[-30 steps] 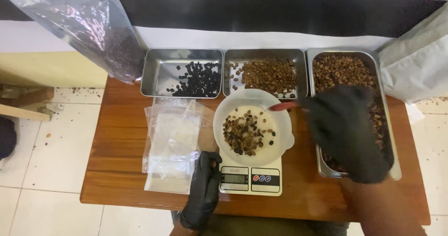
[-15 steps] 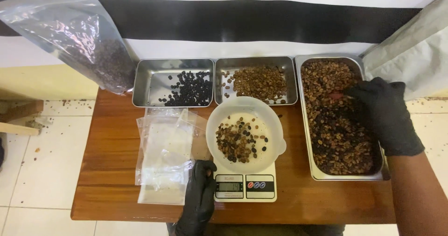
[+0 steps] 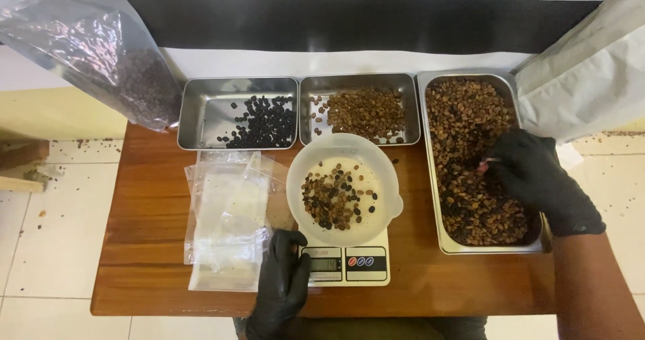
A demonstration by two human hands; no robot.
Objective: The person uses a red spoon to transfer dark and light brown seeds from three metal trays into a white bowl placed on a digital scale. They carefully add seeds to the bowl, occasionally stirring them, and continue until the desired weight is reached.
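Note:
My left hand (image 3: 279,283), in a black glove, lies on the wooden table (image 3: 148,212) with its fingers against the front left corner of a white digital scale (image 3: 346,266). On the scale stands a white plastic bowl (image 3: 390,192) with a thin layer of mixed brown and dark coffee beans. My right hand (image 3: 534,179), also gloved in black, is curled down into the large steel tray (image 3: 440,205) of brown beans at the right. It grips a small scoop, of which only the tip (image 3: 487,162) shows.
At the back stand two smaller steel trays, one with black beans (image 3: 208,111) and one with light brown beans (image 3: 403,85). Clear plastic bags (image 3: 225,226) lie left of the scale. A big bag of dark beans (image 3: 101,58) hangs at left, and a grey sack (image 3: 591,78) stands at right.
My right hand has moved from over the white bowl rightwards and down into the large tray of beans. My left hand has stayed at the scale.

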